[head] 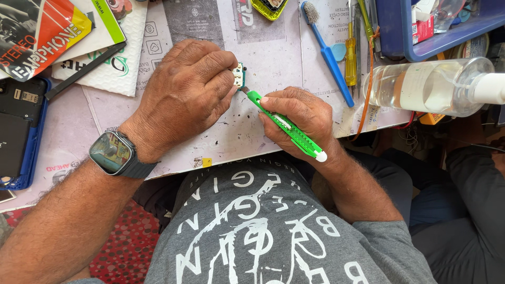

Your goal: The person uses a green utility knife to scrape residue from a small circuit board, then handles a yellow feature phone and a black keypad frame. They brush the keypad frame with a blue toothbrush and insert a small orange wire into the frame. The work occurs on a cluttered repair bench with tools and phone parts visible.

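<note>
My left hand (184,92) pinches a small green and white electronic part (239,75) against the white table top (231,131). A smartwatch (113,153) sits on that wrist. My right hand (300,115) grips a bright green utility knife (286,128) like a pen. Its thin metal tip touches the lower edge of the small part.
A blue brush (326,50) and a yellow screwdriver (351,52) lie at the back right. A clear bottle of liquid (426,87) lies on its side below a blue tray (400,31). Printed packages (52,31) and a black phone (18,126) sit at the left.
</note>
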